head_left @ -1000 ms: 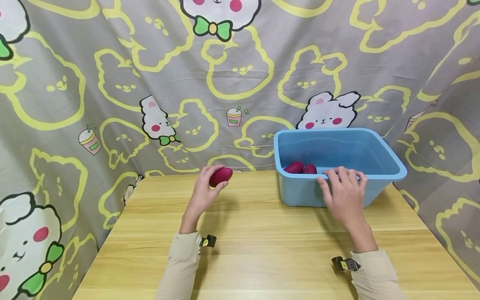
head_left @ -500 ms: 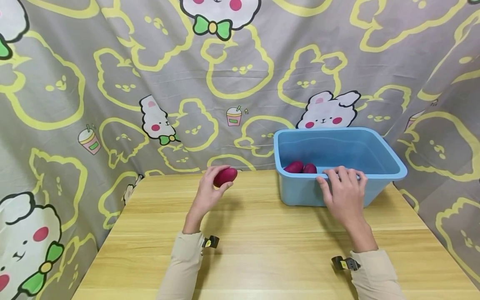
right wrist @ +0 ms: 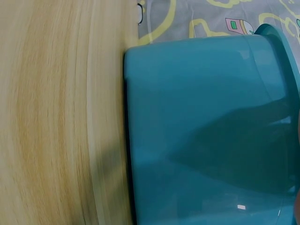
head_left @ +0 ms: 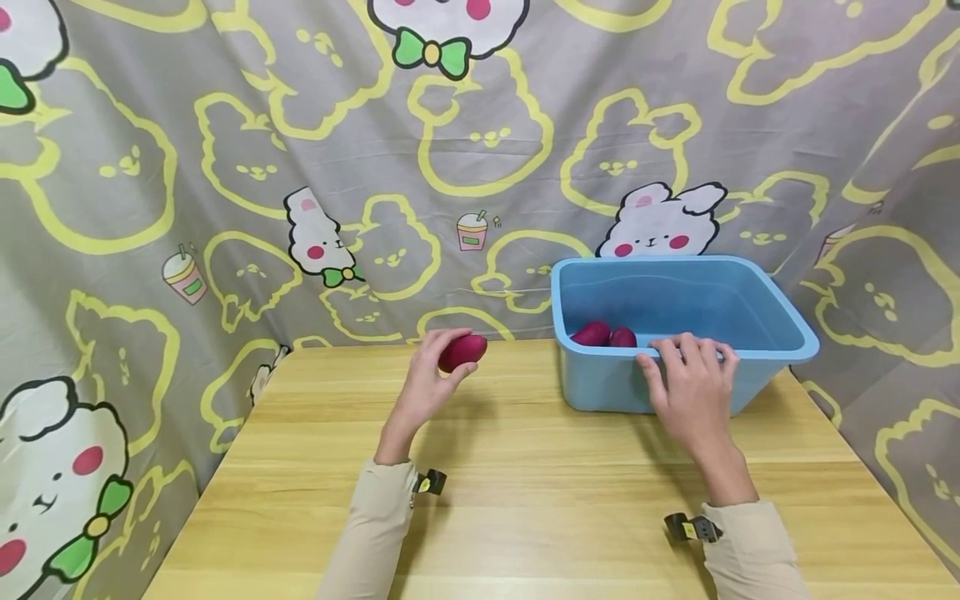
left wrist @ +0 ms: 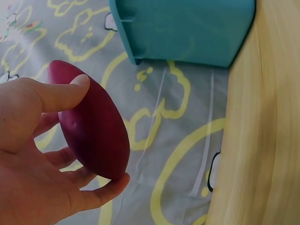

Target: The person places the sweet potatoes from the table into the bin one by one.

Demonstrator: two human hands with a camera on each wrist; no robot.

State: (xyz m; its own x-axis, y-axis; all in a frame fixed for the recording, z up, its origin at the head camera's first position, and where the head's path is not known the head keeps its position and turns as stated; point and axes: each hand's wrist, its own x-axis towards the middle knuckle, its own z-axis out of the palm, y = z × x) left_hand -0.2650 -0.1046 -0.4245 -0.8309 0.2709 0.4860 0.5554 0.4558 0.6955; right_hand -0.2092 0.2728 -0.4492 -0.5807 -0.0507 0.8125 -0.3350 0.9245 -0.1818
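Note:
My left hand (head_left: 429,383) holds a dark purple-red sweet potato (head_left: 463,353) above the table, to the left of the blue plastic bin (head_left: 607,383). In the left wrist view the sweet potato (left wrist: 96,124) is smooth and tapers at both ends, with the thumb on one side and fingertips on the other. My right hand (head_left: 693,396) grips the bin's near rim, fingers hooked over it and thumb on the outer wall. Two more sweet potatoes (head_left: 592,334) lie inside the bin at its left end. The right wrist view shows mostly the bin's outer wall (right wrist: 201,117).
The bin stands at the back right of a light wooden table (head_left: 525,483). Right behind the table hangs a grey curtain (head_left: 510,108) with cartoon prints, which also runs along both sides.
My left hand has moved a little to the right with the sweet potato, nearer the bin. The right hand stays on the bin's rim, and the view has shifted slightly.

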